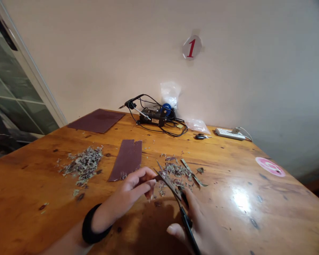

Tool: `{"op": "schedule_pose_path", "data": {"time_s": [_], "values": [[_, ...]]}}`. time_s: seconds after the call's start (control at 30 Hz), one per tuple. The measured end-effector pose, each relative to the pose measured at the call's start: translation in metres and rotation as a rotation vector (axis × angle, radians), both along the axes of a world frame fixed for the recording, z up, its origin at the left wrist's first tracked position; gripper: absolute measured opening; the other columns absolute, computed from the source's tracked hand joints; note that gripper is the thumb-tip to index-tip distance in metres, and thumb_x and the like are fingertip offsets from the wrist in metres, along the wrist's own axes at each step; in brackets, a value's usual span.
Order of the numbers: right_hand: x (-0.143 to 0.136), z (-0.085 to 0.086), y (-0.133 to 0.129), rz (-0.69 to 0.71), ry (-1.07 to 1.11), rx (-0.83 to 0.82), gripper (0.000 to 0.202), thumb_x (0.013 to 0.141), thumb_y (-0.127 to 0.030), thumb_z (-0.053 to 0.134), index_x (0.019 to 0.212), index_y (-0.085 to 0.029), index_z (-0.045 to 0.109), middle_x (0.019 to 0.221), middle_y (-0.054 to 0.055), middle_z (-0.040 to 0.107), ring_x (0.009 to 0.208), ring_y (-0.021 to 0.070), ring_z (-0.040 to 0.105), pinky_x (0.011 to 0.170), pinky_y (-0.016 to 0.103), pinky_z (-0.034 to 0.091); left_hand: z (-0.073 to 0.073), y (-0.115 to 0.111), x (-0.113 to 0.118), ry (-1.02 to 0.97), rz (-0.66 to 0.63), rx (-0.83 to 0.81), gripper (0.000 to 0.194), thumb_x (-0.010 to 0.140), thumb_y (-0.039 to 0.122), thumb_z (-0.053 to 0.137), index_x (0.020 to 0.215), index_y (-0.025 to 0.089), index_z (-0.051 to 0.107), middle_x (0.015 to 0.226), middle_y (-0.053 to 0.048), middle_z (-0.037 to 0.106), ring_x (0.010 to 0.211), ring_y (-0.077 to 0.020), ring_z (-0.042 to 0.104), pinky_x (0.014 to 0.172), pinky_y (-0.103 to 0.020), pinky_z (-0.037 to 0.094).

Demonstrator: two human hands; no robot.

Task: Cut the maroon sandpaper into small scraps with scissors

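Note:
My left hand (138,184), with a black band on the wrist, pinches a small dark scrap (157,178) between thumb and fingers. My right hand (194,219) is wrapped round the black handles of the scissors (172,189). Their blades are parted and point up and left, right beside the scrap. Beyond the blades lie loose cut shreds (175,170) and a narrow greenish strip (192,173). A brown-maroon rectangular piece (127,157) with a frayed near end lies behind my left hand. A heap of small grey-green clippings (85,164) is farther left.
On the wooden table (55,226), a larger maroon sheet (97,120) lies at the back left. Behind are a black soldering device (154,117) with cables, plastic bags (198,125), keys (202,136) and a power strip (230,134). A round pink sticker (270,166) is at right.

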State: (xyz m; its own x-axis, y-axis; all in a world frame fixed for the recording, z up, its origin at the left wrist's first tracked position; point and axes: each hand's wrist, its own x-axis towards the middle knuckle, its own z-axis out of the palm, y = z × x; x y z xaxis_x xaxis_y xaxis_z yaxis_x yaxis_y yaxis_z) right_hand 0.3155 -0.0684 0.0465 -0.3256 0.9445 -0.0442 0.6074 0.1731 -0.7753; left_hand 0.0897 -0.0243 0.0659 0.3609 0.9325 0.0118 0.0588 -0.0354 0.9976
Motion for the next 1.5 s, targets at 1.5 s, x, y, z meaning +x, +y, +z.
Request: {"op": "schedule_pose_path", "data": {"time_s": [1.5], "values": [[0.007,0.006,-0.002,0.093,0.132,-0.097,0.088,0.070,-0.104,0.037,0.092,-0.020,0.055,0.076,0.004,0.054,0.068,0.0224,0.051,0.063,0.035,0.044,0.005,-0.001,-0.003,0.100,0.063,0.039,0.025,0.087,0.044,0.060,0.089,0.020,0.063,0.075,0.003,0.053,0.066,-0.0148,0.048,0.063,-0.029,0.039]]}}
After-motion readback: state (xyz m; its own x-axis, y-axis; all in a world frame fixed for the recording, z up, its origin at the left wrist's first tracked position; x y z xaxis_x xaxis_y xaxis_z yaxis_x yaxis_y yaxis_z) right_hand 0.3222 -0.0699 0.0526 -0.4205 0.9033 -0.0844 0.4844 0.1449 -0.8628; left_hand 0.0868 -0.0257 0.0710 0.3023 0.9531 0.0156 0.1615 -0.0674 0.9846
